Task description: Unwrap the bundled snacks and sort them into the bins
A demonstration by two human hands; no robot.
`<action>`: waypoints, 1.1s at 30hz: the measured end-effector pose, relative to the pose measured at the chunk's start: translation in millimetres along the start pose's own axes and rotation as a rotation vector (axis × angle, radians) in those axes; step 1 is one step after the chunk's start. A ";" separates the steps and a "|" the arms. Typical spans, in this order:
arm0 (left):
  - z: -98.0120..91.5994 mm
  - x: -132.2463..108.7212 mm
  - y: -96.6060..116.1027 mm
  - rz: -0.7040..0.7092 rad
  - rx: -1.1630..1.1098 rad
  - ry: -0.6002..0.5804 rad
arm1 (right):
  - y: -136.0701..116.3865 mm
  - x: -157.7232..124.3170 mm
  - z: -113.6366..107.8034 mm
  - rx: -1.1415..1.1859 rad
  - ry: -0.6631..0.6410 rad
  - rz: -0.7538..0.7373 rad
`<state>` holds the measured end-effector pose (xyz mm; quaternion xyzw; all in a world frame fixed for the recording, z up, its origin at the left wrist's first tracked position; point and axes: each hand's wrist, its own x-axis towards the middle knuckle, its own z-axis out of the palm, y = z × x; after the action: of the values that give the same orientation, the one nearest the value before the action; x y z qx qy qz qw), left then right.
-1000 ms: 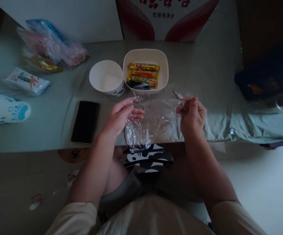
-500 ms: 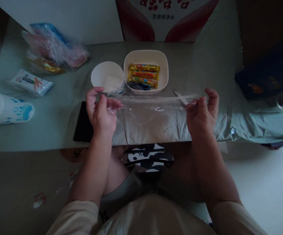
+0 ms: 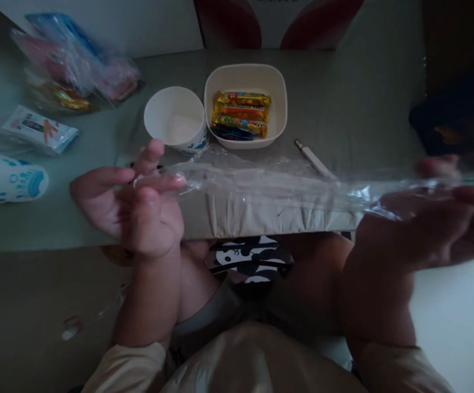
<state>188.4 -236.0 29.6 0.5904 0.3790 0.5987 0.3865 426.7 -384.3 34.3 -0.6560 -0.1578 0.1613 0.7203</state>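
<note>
A low table point(image 3: 343, 109) draped in a grey-green cloth stood before you, with a red and white box point(image 3: 278, 24) behind it. You held a sheet of plastic film point(image 3: 270, 183) stretched out level above the table's near edge, and it ran from one hand to the other. Your left hand point(image 3: 134, 210) pinched the film's left end between the thumb and the fingertips. Your right hand point(image 3: 429, 218) was blurred, but its thumb and fingers were closed on the right end, out past the table's corner.

Beyond the film sat a cream bowl point(image 3: 280, 90) with yellow and orange snack bars point(image 3: 242, 113) lying in it. A white paper cup point(image 3: 175, 116) stood just beside it on the left. A thin white pen point(image 3: 314, 159) lay near the film's far edge.

Off to your left lay a pack of tissues point(image 3: 38, 129), a clear bag of sweets point(image 3: 77, 73) and a stack of cups point(image 3: 10, 177) on its side. A dark bag point(image 3: 458, 117) rested at the right.
</note>
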 end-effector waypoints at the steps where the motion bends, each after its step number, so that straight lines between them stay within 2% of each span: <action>1: 0.7 1.5 -2.8 -0.078 -0.014 -0.005 | 0.6 2.5 3.1 0.028 0.078 -0.145; 2: 2.6 3.9 -7.1 -0.164 -0.047 -0.007 | 2.5 6.3 6.9 0.049 0.136 -0.291; 3: 5.2 7.1 -12.3 -0.235 -0.097 -0.012 | 5.3 11.0 10.8 0.057 0.133 -0.365; 4: 8.3 10.7 -17.7 -0.300 -0.160 -0.024 | 9.0 16.1 14.3 0.063 0.090 -0.354; 8: 19.7 21.2 -31.3 -0.518 -0.257 -0.108 | 28.2 33.1 19.8 0.075 -0.148 -0.058; 12: 23.6 18.1 -34.1 -0.621 -0.257 -0.189 | 45.4 36.8 16.6 0.052 -0.256 0.129; 18: 19.4 -0.1 -51.4 -0.803 -0.174 -0.171 | 55.4 37.3 15.9 0.021 -0.253 0.228; 22: 12.2 -8.3 -57.2 -0.955 -0.186 -0.141 | 56.0 40.0 17.7 0.043 -0.260 0.188; 29: -0.6 4.6 -39.3 -0.865 -0.340 -0.156 | 56.4 41.3 20.1 0.009 -0.215 0.099; 31: -0.2 7.7 -33.3 -0.939 -0.402 -0.244 | 55.6 38.9 23.4 0.021 -0.209 0.114; 33: 1.8 8.4 -30.2 -1.039 -0.406 -0.392 | 55.6 36.3 27.2 0.057 -0.204 0.143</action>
<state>190.6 -215.8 5.6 0.3410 0.4179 0.2714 0.7971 445.9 -339.2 -18.0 -0.6251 -0.1786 0.2826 0.7053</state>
